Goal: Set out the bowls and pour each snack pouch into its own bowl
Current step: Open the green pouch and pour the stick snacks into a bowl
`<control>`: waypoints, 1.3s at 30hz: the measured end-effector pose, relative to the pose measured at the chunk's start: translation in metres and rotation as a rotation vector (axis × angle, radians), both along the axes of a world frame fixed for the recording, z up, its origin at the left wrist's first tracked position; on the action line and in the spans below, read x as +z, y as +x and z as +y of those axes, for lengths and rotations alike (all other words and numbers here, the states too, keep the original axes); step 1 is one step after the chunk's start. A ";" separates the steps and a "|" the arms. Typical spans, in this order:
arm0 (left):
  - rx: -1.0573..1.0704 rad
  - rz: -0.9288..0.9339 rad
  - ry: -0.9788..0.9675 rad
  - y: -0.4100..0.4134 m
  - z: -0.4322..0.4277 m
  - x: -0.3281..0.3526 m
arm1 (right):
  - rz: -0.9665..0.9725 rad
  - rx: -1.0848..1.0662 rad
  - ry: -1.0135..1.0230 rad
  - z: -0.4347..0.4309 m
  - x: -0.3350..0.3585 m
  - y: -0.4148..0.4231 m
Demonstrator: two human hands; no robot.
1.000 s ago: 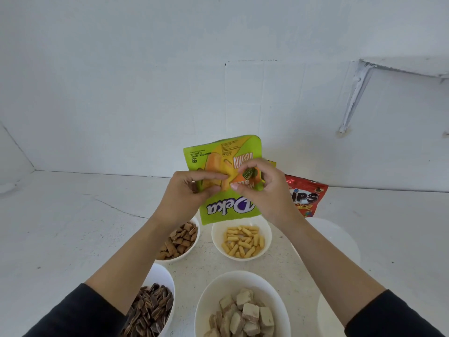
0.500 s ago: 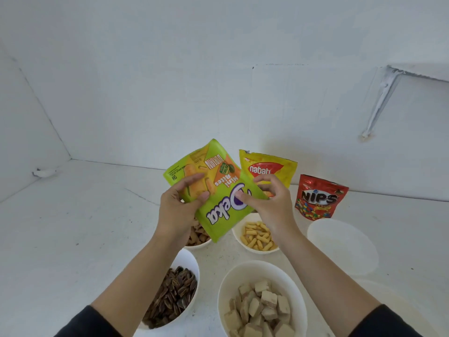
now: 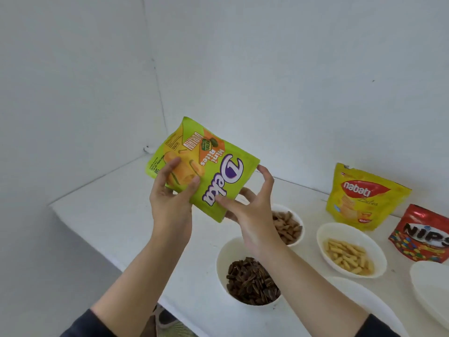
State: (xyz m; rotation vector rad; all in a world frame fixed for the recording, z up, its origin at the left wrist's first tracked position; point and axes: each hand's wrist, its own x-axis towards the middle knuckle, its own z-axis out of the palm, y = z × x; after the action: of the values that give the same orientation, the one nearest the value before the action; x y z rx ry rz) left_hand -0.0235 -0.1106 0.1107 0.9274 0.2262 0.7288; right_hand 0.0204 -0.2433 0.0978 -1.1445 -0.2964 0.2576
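The green Deka pouch [image 3: 204, 167] is now carried to the left, away from the bowls; half a second ago it hung just over the bowl of yellow sticks, and now it is tilted in the air above the left part of the table [image 3: 104, 210]. The left hand [image 3: 171, 198] grasps its lower left part, thumb on the front. The right hand [image 3: 250, 207] is at its right edge with the fingers spread, only lightly touching, so it seems to let go. To me this means that the pouch is emptied and will be put aside. Below the right hand stand the bowl of dark seeds [image 3: 250, 276] and the bowl of brown pieces [image 3: 288, 227]. Right of the right hand are the bowl of yellow sticks [image 3: 349, 249], the yellow Nabati pouch [image 3: 362, 198] and the red Nips pouch [image 3: 422, 237], both not yet poured. The empty bowls [image 3: 430, 285] wait at the far right.
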 end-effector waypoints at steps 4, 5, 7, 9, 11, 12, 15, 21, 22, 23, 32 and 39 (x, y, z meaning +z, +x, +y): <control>0.145 0.087 0.092 -0.060 0.082 -0.007 | -0.025 0.018 -0.011 0.079 -0.001 -0.035; 0.188 0.114 0.101 -0.078 0.105 -0.010 | -0.037 0.015 -0.016 0.098 -0.001 -0.043; 0.236 0.170 0.104 -0.114 0.148 -0.013 | -0.074 0.021 -0.032 0.134 -0.002 -0.058; 0.246 0.228 0.139 -0.149 0.186 -0.016 | -0.123 0.036 -0.042 0.168 -0.006 -0.070; 0.273 0.301 0.224 -0.180 0.218 -0.020 | -0.170 0.058 -0.050 0.201 -0.009 -0.080; 0.300 0.337 0.287 -0.195 0.232 -0.022 | -0.193 0.081 -0.049 0.215 -0.011 -0.085; 0.400 0.505 0.540 -0.233 0.269 -0.029 | -0.340 0.174 -0.136 0.255 -0.015 -0.095; 0.337 0.679 0.797 -0.273 0.320 -0.050 | -0.759 0.617 -0.478 0.318 -0.028 -0.114; 0.321 0.663 0.723 -0.275 0.325 -0.054 | -0.796 0.613 -0.514 0.327 -0.031 -0.115; 0.343 0.664 0.675 -0.276 0.330 -0.059 | -0.809 0.578 -0.526 0.336 -0.036 -0.116; 0.277 0.792 0.634 -0.283 0.342 -0.173 | -0.303 0.342 -0.392 0.395 -0.160 -0.136; 0.293 0.891 0.412 -0.271 0.342 -0.356 | -0.162 0.345 -0.521 0.409 -0.344 -0.142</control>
State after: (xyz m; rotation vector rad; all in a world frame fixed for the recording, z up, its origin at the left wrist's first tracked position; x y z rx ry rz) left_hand -0.2948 0.2316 -0.2451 1.6026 1.0414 0.5931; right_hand -0.1217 0.1657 -0.2463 -1.6309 -0.5948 0.5701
